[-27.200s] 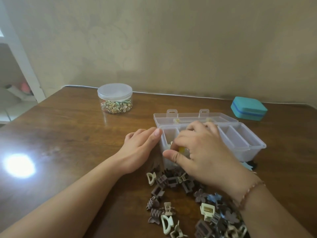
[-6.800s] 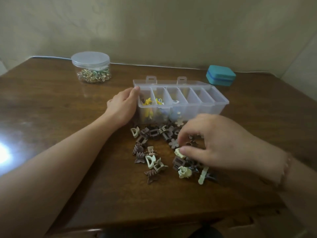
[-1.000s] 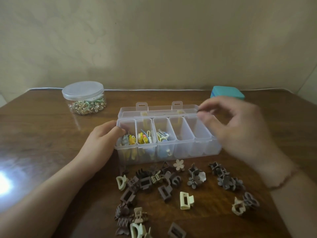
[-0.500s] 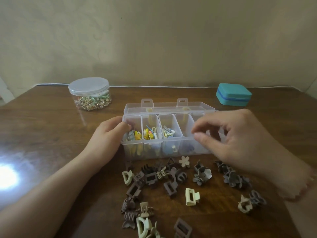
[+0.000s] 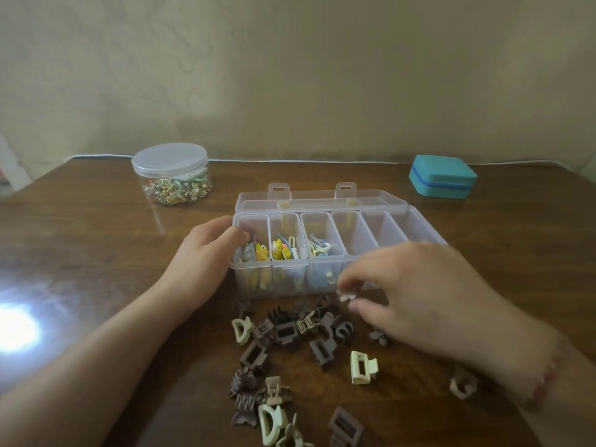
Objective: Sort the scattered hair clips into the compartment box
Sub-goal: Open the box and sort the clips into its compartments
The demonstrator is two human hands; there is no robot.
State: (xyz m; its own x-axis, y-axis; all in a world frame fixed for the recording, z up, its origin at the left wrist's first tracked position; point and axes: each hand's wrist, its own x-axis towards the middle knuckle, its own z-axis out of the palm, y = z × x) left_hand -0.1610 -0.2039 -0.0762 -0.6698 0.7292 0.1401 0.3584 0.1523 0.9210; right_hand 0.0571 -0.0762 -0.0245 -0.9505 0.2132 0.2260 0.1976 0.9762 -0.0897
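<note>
From the head view, your left hand (image 5: 206, 266) rests against the left end of the clear compartment box (image 5: 322, 253), fingers loosely curved round its corner with the fingertips at the rim of the first compartment. Your right hand (image 5: 429, 298) hovers in front of the box, just above the worktop (image 5: 96, 253), and pinches a small pale clip (image 5: 346, 296) between thumb and forefinger; the hand is blurred, so the clip's shape is hard to make out.

The box stands open, its lid (image 5: 319, 201) folded back behind it. Counting from the box's left end, the first three compartments hold small colourful clips, yellow, blue and grey among them; the ones further right look bare, though your right hand covers part of them.

In front of the box lie the scattered hair clips (image 5: 290, 333), mostly brown claw clips bunched close together, a few touching the box's front wall. A cream rectangular clip (image 5: 362, 367) sits a little apart in front of the box, a cream D-shaped clip (image 5: 240, 330) lies at the left edge of the bunch, and a tan clip (image 5: 462, 385) lies below your right wrist.

Behind the box to the left stands a round lidded jar (image 5: 172, 174) of small gold and green trinkets. Behind the box to the right sits a closed teal case (image 5: 442, 175).
</note>
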